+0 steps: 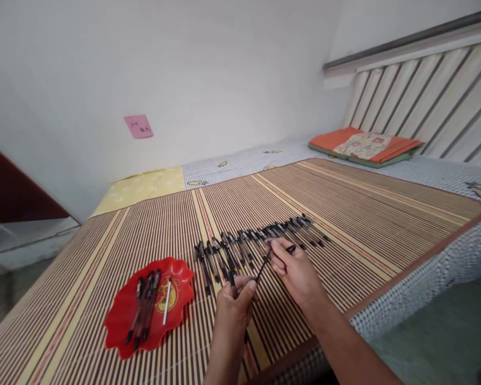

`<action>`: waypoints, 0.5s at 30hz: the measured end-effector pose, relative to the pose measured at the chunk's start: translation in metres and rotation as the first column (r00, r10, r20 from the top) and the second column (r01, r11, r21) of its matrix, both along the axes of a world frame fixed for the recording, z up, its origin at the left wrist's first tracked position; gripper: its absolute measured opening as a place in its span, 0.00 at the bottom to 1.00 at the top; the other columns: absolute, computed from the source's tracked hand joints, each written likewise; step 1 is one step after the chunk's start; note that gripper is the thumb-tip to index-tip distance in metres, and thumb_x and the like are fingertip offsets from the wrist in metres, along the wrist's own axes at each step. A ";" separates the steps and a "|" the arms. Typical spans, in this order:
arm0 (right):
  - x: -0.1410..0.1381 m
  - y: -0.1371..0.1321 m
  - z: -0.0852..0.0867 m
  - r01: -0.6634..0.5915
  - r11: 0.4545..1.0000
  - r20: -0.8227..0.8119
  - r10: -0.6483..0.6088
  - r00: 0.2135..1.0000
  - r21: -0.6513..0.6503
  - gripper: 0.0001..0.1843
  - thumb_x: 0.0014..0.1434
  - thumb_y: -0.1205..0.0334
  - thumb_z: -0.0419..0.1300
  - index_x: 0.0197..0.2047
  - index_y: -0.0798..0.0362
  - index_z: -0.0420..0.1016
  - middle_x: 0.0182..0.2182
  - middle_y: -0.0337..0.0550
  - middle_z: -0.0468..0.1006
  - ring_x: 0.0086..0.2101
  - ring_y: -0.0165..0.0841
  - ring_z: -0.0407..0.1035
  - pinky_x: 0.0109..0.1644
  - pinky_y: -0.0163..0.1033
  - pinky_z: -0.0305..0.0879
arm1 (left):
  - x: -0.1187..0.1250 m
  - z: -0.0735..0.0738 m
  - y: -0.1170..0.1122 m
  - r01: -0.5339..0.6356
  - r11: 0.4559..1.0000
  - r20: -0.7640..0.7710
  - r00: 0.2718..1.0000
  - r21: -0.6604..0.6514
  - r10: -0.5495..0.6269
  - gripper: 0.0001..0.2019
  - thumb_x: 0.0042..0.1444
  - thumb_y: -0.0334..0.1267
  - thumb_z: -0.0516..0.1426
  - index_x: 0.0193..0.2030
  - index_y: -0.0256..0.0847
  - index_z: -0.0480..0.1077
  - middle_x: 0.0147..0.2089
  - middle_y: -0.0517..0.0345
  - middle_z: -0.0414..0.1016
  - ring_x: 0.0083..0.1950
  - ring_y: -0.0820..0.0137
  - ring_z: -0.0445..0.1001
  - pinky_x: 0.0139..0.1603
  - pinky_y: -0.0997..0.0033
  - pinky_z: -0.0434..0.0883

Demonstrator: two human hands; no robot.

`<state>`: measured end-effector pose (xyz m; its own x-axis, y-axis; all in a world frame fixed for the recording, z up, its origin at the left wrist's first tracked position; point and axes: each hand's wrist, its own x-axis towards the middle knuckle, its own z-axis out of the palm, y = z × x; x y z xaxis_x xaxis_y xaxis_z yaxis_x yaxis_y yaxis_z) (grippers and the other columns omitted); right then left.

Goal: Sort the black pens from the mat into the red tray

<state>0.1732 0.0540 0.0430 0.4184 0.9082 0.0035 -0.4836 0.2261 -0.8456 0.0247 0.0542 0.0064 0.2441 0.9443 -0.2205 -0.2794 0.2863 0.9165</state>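
My left hand [237,299] is closed, with a dark pen piece [232,283] sticking up between its fingers. Between the two hands runs a thin dark pen [263,266], one end at my left fingertips and the other at my right. My right hand [292,264] pinches that upper end, and a black tip [291,248] pokes out beside its knuckles. The fingers hide how these parts join. Just beyond both hands, a long row of black pens [232,248] lies side by side on the striped mat [160,224].
On the left sits a red scalloped plate [120,321] holding several black pens [146,307] and a white stick [167,303]. Folded orange cloth [356,143] lies at the far right near the white slatted headboard [428,96]. A pink note [138,126] is on the wall.
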 end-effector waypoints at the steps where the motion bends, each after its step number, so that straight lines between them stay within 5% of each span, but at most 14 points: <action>1: 0.001 -0.001 0.000 -0.023 1.000 -0.006 0.023 1.000 0.000 0.19 0.45 0.49 0.75 0.31 0.54 0.78 0.27 0.37 0.71 0.20 0.20 0.50 0.20 0.30 0.44 | 0.000 0.000 0.000 0.008 1.000 0.005 1.000 -0.001 -0.008 0.22 0.39 0.54 0.70 0.30 0.36 0.75 0.20 0.67 0.66 0.15 0.86 0.47 0.16 0.78 0.41; 6: 0.002 -0.003 0.000 -0.111 0.994 -0.014 0.111 0.994 -0.003 0.18 0.47 0.49 0.74 0.31 0.54 0.77 0.26 0.36 0.71 0.19 0.19 0.49 0.19 0.30 0.42 | 0.001 0.007 -0.004 0.126 0.991 0.052 0.991 -0.036 -0.124 0.25 0.41 0.58 0.69 0.22 0.39 0.66 0.14 0.73 0.53 0.13 0.85 0.44 0.15 0.78 0.40; 11: 0.003 -0.007 0.004 -0.218 0.976 0.075 0.216 0.974 0.024 0.17 0.53 0.49 0.70 0.34 0.54 0.77 0.30 0.40 0.77 0.19 0.20 0.47 0.20 0.31 0.40 | 0.001 0.017 -0.010 0.173 0.974 0.164 0.975 -0.144 -0.148 0.22 0.43 0.52 0.70 0.28 0.39 0.66 0.19 0.71 0.62 0.15 0.86 0.46 0.15 0.80 0.40; 15: 0.002 -0.007 0.005 -0.214 0.976 0.100 0.210 0.973 0.034 0.16 0.54 0.49 0.69 0.35 0.53 0.76 0.28 0.40 0.77 0.20 0.22 0.56 0.21 0.31 0.49 | 0.003 0.022 -0.014 0.187 0.979 0.146 0.974 -0.075 -0.175 0.21 0.48 0.52 0.68 0.29 0.38 0.66 0.19 0.71 0.61 0.15 0.85 0.46 0.16 0.80 0.41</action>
<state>0.1754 0.0473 0.0478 0.2122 0.9742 0.0763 -0.4423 0.1654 -0.8815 0.0272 0.0398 0.0279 0.4431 0.8602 -0.2524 -0.3373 0.4209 0.8421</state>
